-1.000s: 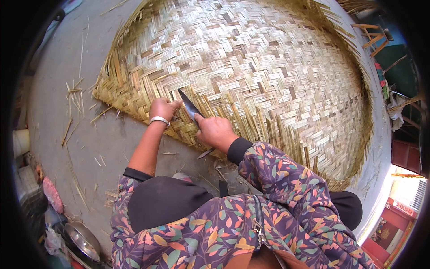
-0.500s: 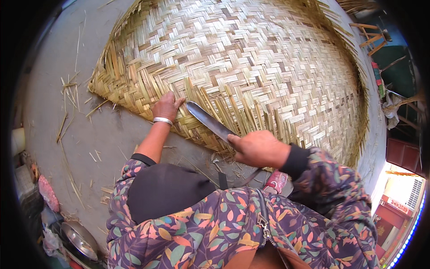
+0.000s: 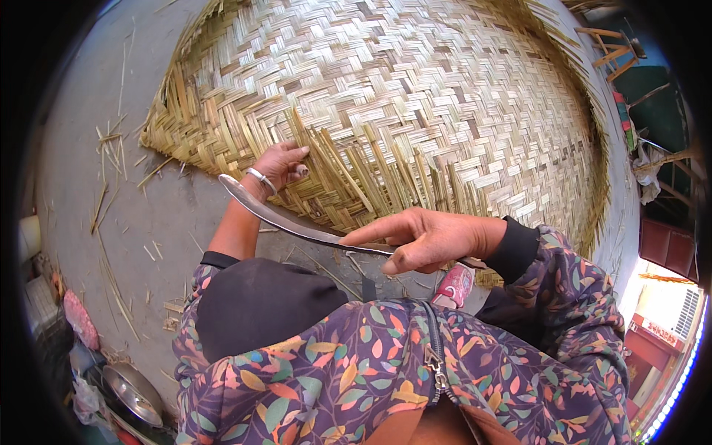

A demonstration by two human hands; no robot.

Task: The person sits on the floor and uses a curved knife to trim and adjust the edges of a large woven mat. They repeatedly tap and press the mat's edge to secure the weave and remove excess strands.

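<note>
Right hand (image 3: 426,241) closed around knife (image 3: 282,216), left hand (image 3: 280,165) flat on mat (image 3: 415,96)

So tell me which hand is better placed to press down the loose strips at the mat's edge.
Probably the left. The left hand already rests on the loose strips at the near edge of the woven mat. The right hand is off the mat and grips the long knife.
</note>
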